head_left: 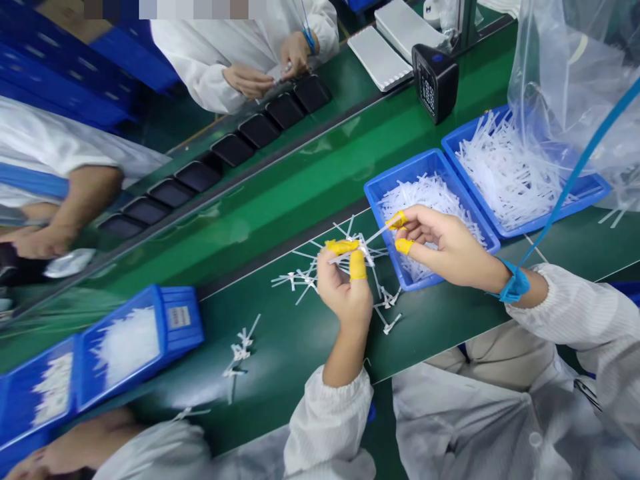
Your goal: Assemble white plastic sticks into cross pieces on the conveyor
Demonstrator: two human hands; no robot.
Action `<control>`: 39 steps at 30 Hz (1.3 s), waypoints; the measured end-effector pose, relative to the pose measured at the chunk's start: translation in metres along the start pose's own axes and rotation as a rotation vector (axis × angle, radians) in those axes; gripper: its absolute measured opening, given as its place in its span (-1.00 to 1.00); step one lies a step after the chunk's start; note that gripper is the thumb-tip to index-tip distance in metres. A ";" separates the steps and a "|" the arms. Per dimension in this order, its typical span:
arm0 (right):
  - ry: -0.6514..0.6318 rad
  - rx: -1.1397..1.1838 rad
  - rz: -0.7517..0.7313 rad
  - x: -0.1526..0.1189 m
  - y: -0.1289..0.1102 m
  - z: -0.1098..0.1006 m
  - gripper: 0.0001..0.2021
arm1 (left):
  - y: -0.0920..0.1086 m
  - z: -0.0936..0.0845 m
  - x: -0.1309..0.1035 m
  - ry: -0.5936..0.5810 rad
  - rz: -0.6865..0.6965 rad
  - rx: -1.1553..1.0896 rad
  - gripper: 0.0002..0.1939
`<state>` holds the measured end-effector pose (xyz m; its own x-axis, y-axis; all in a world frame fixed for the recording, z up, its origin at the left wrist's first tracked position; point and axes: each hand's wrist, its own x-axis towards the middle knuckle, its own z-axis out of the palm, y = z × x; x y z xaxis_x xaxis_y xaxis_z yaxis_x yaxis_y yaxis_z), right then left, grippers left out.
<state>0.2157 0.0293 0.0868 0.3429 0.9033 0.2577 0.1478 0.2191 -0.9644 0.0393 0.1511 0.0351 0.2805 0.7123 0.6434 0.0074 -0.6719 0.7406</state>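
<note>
My left hand (345,287), with yellow finger cots on thumb and forefinger, is closed in a pinch. A small white piece shows at its fingertips, partly hidden by them. My right hand (445,247), also in yellow finger cots and wearing a blue wrist strap (513,283), grips one end of a thin white strip (377,232). The strip's other end reaches the left fingertips. Beneath and around the left hand lie several white strips with small white pieces attached (303,277). Behind the right hand stands a blue bin (373,193) of loose white strips.
A second blue bin (550,223) of strips adjoins the first, beside a clear plastic bag (545,80). A black digital display (435,83) stands behind. Dark trays (257,130) line the green conveyor (300,170). Co-workers' hands (250,81) are across; another person's arm (85,437) is left, near blue bins (183,313).
</note>
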 end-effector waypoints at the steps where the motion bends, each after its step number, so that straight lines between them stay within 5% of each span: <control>1: 0.004 -0.005 0.010 0.000 0.000 0.000 -0.80 | -0.002 -0.005 0.005 0.014 0.030 0.062 -0.89; 7: -0.012 -0.053 0.016 0.000 0.000 -0.001 -0.89 | -0.015 -0.023 0.019 -0.162 0.029 0.385 -0.86; 12: -0.009 -0.059 0.015 -0.001 0.001 -0.001 -0.88 | -0.008 -0.023 0.013 -0.106 0.074 0.247 -0.65; 14: -0.007 -0.050 0.023 -0.001 0.001 0.000 -0.87 | 0.003 -0.028 0.017 -0.276 0.141 0.159 -0.77; 16: -0.009 -0.035 0.026 -0.001 0.001 0.000 -0.86 | 0.015 -0.036 0.025 -0.565 0.182 0.129 -0.87; 19: -0.024 -0.026 0.018 -0.001 0.000 0.000 -0.86 | 0.027 -0.049 0.041 -0.927 0.119 0.156 -0.82; 24: -0.046 -0.033 0.030 -0.002 -0.004 -0.002 -0.88 | 0.024 -0.057 0.049 -1.172 -0.106 0.181 -0.72; 28: -0.059 -0.045 0.047 -0.002 -0.007 -0.004 -0.90 | 0.018 -0.056 0.044 -1.263 -0.166 0.127 -0.91; 31: -0.062 -0.057 0.052 -0.002 -0.008 -0.004 -0.91 | 0.016 -0.054 0.042 -1.282 -0.140 0.107 -0.87; 39: -0.055 -0.088 0.035 -0.002 -0.008 -0.004 -0.92 | 0.020 -0.062 0.058 -1.139 -0.198 -0.048 -0.86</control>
<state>0.2181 0.0246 0.0940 0.2979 0.9293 0.2181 0.2188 0.1560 -0.9632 -0.0041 0.1919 0.0995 0.9813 0.1918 -0.0138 0.1179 -0.5433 0.8312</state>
